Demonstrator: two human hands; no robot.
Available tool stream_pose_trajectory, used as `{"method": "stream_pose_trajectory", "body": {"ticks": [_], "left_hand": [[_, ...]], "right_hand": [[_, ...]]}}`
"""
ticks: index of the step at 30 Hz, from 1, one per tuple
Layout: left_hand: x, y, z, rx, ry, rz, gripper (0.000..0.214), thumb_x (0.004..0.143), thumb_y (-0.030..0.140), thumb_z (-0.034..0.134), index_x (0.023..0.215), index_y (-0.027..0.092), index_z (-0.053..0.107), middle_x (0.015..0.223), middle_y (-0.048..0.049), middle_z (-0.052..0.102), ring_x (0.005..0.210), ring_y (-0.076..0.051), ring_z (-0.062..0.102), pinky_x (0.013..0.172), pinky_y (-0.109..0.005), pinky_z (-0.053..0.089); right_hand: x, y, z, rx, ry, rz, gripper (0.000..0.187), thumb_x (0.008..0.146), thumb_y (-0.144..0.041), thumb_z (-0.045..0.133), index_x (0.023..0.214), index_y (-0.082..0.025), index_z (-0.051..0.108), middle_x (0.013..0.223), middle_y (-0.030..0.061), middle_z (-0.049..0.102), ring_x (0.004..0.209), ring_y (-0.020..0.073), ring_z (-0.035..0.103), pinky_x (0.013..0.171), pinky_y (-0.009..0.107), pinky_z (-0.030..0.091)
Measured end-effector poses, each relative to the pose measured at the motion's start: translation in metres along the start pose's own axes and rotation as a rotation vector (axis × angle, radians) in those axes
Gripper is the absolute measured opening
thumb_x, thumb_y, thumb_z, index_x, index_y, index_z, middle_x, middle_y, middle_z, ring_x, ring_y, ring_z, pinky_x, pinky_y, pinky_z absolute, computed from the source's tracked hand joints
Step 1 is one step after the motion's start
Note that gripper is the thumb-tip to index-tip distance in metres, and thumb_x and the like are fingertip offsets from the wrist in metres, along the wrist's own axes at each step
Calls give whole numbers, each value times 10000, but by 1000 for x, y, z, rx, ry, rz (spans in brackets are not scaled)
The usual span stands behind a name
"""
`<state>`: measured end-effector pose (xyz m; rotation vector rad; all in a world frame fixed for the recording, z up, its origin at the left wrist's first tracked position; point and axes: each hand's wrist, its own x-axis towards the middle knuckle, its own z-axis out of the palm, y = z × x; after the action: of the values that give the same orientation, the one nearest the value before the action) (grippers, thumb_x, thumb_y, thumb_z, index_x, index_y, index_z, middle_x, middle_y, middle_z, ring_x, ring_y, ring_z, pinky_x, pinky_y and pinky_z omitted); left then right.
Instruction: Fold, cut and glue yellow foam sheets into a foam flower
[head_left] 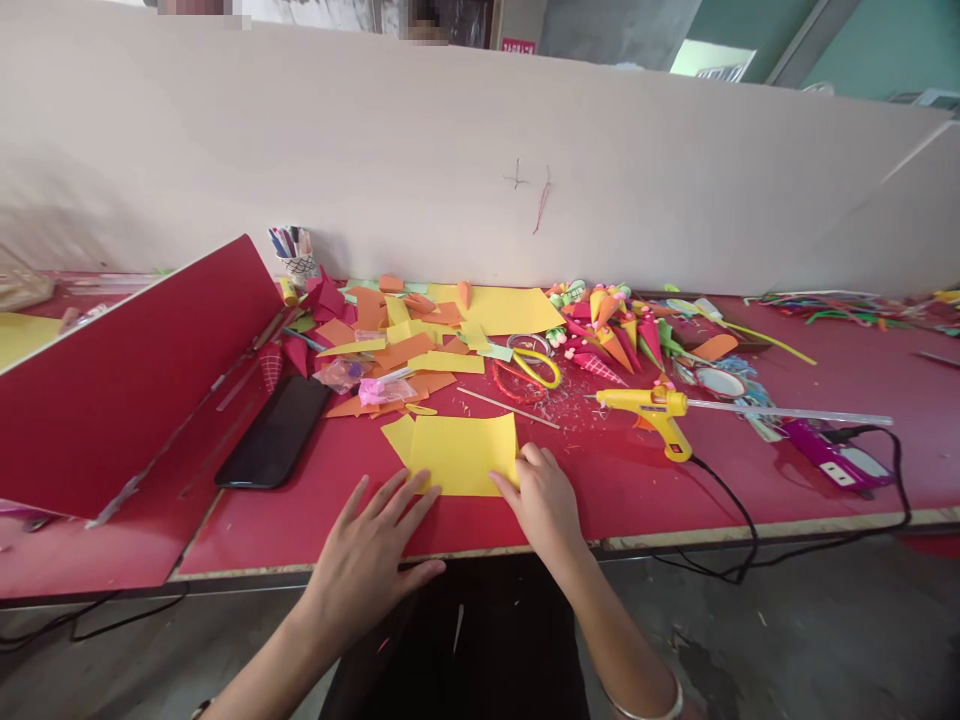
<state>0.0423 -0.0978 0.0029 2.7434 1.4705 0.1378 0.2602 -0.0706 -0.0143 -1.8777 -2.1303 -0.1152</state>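
Note:
A rectangular sheet of yellow paper [465,452] lies on the red tabletop near its front edge. My right hand [541,492] pinches the sheet's right edge, thumb on top and fingers curled at the side. Spread fingers of my left hand [379,535] rest flat on the lower left corner, with the thumb out over the table edge. Behind the sheet's left side a smaller yellow piece [398,436] sticks out. Just beyond lie a thin stick [508,408] and yellow-handled scissors [541,368].
To the right lies a yellow glue gun [649,408] with a black cord, near a purple power strip [836,458]. Paper cones [604,330] are heaped behind it. At left are a black phone [274,432], a red board [142,390] and a pen cup [298,262].

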Motion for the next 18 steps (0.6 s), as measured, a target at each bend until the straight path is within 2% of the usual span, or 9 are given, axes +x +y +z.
{"method": "stream_pose_trajectory", "body": {"ticks": [3,5,8,9,11,12,15,18], "left_hand": [[-7,-10,-4,18,6,-15,565,778,564,376,1270,287,368,1327,-30,397,1192,-270,378,986,-517,242],[-9,-13,-5,30,16,-5,556,784,555,376,1268,280,374,1325,-32,400,1192,-270,379,990,-524,231],[-10,-15,-2,45,39,6,568,777,560,387,1267,273,378,1318,-37,409,1190,-271,381,992,-523,227],[-10,-15,0,49,46,8,575,772,568,387,1265,271,381,1314,-37,414,1188,-273,385,990,-524,230],[-11,-16,3,58,57,13,595,759,593,381,1258,268,391,1308,-39,422,1182,-275,391,984,-523,242],[-11,-16,4,64,58,16,603,754,603,378,1253,265,398,1307,-40,424,1180,-275,393,981,-517,251],[-12,-18,4,73,46,19,598,755,600,380,1242,256,413,1309,-42,421,1176,-267,398,965,-477,299],[-11,-19,1,55,46,21,579,759,576,401,1238,250,422,1298,-42,436,1168,-256,410,944,-429,343]], "right_hand": [[-1,0,0,18,54,19,263,804,-389,470,685,-161,524,722,73,511,708,196,487,598,299,418],[-3,-2,-2,23,160,23,283,800,-400,472,834,-128,537,813,110,526,777,219,492,640,322,421],[-11,-15,-6,19,275,-109,355,820,-348,456,1099,-130,481,1041,159,501,959,264,455,769,379,395],[-15,-22,-7,28,257,-192,365,828,-331,447,1154,-168,457,1087,146,489,990,263,442,802,388,381],[-22,-36,-7,82,136,-348,391,827,-350,443,1201,-234,432,1100,104,493,973,243,447,821,376,376],[-25,-43,-6,109,81,-378,407,825,-370,440,1214,-248,424,1086,92,502,942,232,455,814,370,382],[-30,-57,-5,161,-15,-379,444,824,-417,419,1230,-239,414,1067,89,515,918,227,457,810,379,385],[-28,-58,-7,213,-72,-371,437,827,-436,401,1206,-223,444,1057,84,526,931,229,456,806,379,386]]}}
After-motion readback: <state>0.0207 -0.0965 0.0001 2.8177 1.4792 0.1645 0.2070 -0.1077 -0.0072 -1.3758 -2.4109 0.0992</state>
